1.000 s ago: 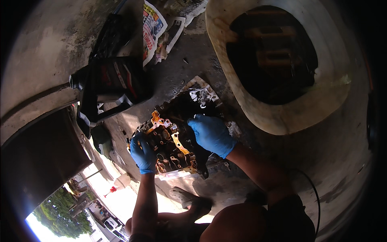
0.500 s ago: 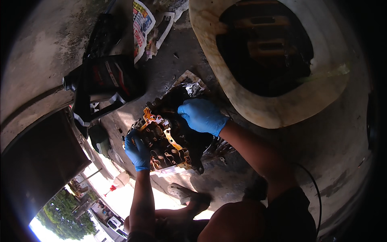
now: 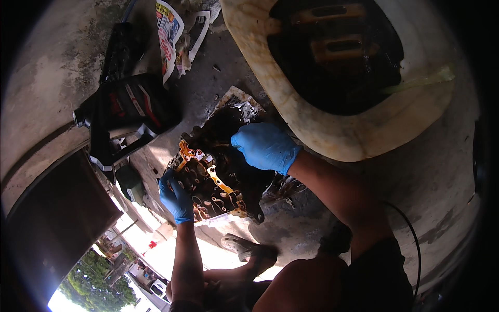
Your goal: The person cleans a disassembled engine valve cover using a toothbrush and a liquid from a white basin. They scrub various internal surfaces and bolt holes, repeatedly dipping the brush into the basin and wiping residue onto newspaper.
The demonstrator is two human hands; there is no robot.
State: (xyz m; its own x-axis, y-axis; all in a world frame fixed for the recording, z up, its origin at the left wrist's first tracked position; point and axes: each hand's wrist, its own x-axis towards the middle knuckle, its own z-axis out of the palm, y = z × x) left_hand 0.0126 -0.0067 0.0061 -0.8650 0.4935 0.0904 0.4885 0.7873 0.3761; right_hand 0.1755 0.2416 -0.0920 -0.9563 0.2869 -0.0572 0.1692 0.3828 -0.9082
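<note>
An oily engine cylinder head (image 3: 221, 179) with orange-brown stained metal rests on the ground in front of me. Its far right side is black and in deep shadow. My left hand (image 3: 176, 200), in a blue glove, curls its fingers around the near left edge of the cylinder head. Over the dark side is my right hand (image 3: 266, 149), also blue-gloved, closed in a fist with the thumb side toward the part. Whatever that fist grips is hidden by the glove and the shadow.
A pale plastic basin (image 3: 322, 138) holding dark liquid and slotted parts stands at the far right. Left of the cylinder head lies a black oil jug (image 3: 138, 104). Torn newspaper (image 3: 169, 39) is on the floor beyond. A cable (image 3: 413, 234) curves by my right arm.
The whole view has shifted slightly, with the jug and newspaper now further left. Both hands keep nearly the same places at the cylinder head, and the right stays closed.
</note>
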